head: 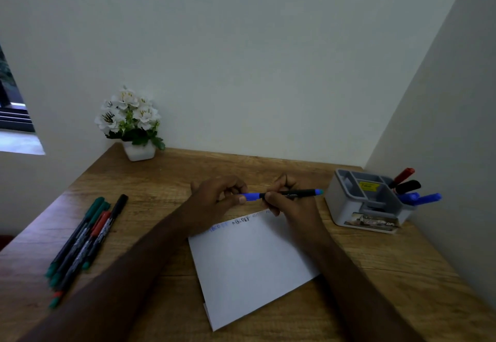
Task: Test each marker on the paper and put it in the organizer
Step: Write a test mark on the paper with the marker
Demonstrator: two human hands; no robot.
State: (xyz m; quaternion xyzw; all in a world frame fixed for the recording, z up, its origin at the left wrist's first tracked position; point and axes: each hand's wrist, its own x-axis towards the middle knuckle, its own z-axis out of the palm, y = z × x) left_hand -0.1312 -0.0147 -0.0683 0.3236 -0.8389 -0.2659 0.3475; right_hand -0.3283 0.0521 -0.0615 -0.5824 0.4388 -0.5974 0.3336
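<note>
A blue marker [295, 194] with a black barrel lies level between my hands, just above the far edge of the white paper [249, 261]. My right hand [287, 202] grips its barrel. My left hand [220, 194] pinches its blue cap [251, 196] at the left end. The paper bears short lines of blue and dark letters along its top edge. The grey organizer [349, 204] stands at the right, with red, black and blue markers [413, 191] leaning in its right compartment.
Several green, red and black markers [86, 237] lie in a bunch on the left of the wooden desk [161, 180]. A white pot of white flowers [134, 124] stands at the back left. Walls close in behind and on the right.
</note>
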